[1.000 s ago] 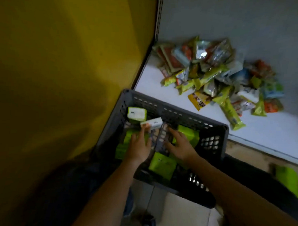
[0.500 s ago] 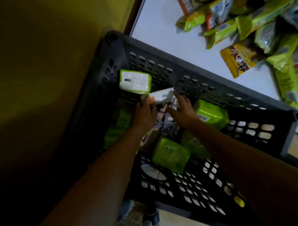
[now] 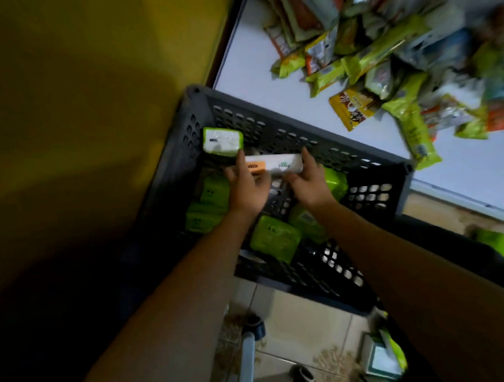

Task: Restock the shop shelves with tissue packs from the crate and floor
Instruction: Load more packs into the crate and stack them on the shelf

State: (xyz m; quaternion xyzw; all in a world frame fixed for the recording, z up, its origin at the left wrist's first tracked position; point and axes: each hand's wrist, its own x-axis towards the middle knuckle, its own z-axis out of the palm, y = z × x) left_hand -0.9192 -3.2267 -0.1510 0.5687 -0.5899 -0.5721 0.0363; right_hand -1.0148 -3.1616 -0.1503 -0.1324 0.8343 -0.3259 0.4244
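Raised within crate [image 3: 297,138], white tissue pack [image 3: 281,166] — left hand [image 3: 246,192], right hand [image 3: 309,185], both grips pinching it.

2 bare forearms [image 3: 174,298], left hand [image 3: 246,191] and right hand [image 3: 311,185], with perhaps dark blue clothing [image 3: 133,268] beneath

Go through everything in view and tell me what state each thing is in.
white tissue pack: held lengthwise between both hands, inside the crate.
left hand: grips the pack's orange-labelled end.
right hand: grips its other end.
crate: open-topped, partly filled.
green packs: lying loose on the crate's bottom.
green-edged pack: propped against the crate's far wall.
snack packets: heaped in a jumble on the shelf.
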